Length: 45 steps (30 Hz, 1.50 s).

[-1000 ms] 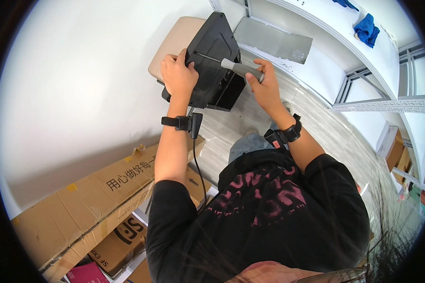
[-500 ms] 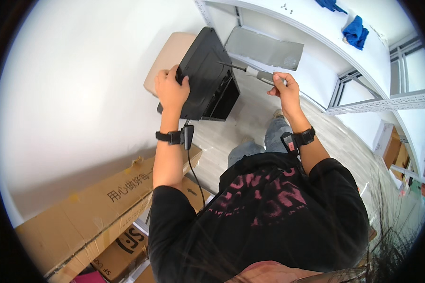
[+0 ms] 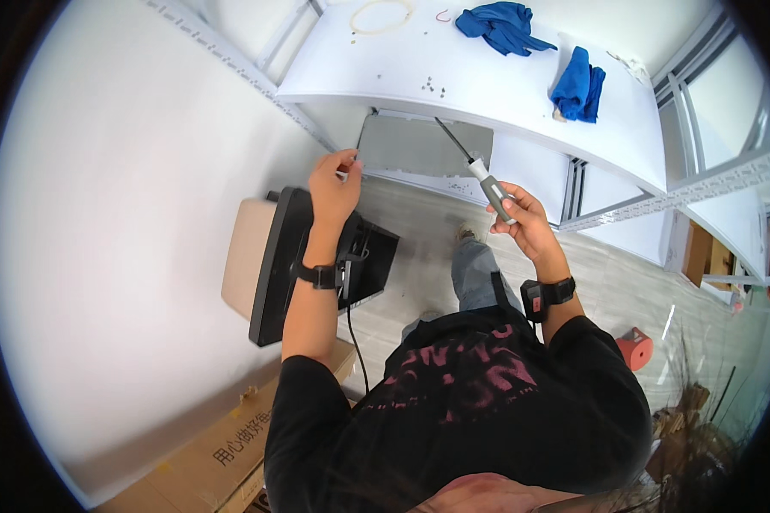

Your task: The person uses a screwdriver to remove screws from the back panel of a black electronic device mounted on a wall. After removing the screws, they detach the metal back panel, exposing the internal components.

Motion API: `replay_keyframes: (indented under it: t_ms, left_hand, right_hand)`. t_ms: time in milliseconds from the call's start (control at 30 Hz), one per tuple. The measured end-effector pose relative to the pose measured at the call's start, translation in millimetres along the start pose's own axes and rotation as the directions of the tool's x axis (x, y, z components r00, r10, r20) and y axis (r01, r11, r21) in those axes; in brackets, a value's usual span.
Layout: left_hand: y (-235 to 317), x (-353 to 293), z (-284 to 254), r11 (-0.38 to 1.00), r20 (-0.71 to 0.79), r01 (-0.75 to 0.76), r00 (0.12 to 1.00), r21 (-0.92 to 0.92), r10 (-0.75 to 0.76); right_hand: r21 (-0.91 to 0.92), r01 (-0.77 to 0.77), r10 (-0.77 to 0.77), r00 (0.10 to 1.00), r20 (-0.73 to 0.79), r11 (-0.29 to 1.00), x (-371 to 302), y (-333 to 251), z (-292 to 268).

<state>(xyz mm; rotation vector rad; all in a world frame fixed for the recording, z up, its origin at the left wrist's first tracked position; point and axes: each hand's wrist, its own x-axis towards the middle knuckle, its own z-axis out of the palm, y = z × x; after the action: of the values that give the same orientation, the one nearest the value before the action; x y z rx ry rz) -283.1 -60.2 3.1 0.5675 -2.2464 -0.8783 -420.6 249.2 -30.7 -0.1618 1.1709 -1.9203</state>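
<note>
Your right hand (image 3: 529, 227) had its grip closed around the handle of the screwdriver (image 3: 477, 168), which was raised in front of you, well apart from the case (image 3: 280, 269). Its shaft slanted up and to the left, and its tip showed by the front edge of the shelf (image 3: 351, 73); whether the two touched could not be told. Your left hand (image 3: 334, 192) was lifted to the left of the screwdriver, with thumb and forefinger curled toward each other; I could not tell whether its grip was closed on something small or stood a little open. The case, black, stood tilted beside the wall (image 3: 128, 214), below your left hand and partly hidden by your forearm, with a beige pad (image 3: 246, 256) along its left side. A strap (image 3: 318, 276) circled your left wrist, and a cable (image 3: 357, 350) ran down from it toward your shirt (image 3: 488, 427). On the shelf lay two blue cloths (image 3: 580, 85) and, left of them, some screws (image 3: 434, 88). Beneath the shelf sat a grey plate (image 3: 423, 147). A red roll (image 3: 636, 349) was on the floor (image 3: 423, 248) to your right, and a cardboard box (image 3: 222, 445) was at your lower left.
</note>
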Motion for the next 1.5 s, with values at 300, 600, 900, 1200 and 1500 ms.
replay_keyframes:
  t_ms: [300,600,900,1200,1500]
  left_hand:
    - [-33.2,132.3,146.6,0.977,0.196,0.213,0.958,0.01,-0.21]
    - [-56.1,175.1,196.9,0.963,0.295,0.257,0.917,0.083,-0.27]
    - [-41.7,193.7,211.1,0.959,0.38,0.246,0.881,0.138,-0.281]
    - [-45.1,194.6,210.6,0.883,0.354,0.465,0.837,-0.058,-0.417]
    - [-27.4,187.5,151.6,0.155,0.516,0.711,0.625,-0.686,-0.586]
  right_hand:
    - [-0.012,-0.028,0.029,0.991,0.134,1.0,127.7,-82.8,-51.2]
    - [0.035,-0.081,0.078,0.994,0.074,0.996,202.7,-110.8,-79.8]
    - [-0.046,-0.129,0.132,0.99,0.051,0.991,227.8,-111.6,-73.3]
    - [-0.053,-0.123,0.128,0.987,0.095,0.991,230.3,-109.8,-75.1]
    - [-0.182,-0.119,0.168,0.944,0.284,0.976,234.6,-115.2,-42.1]
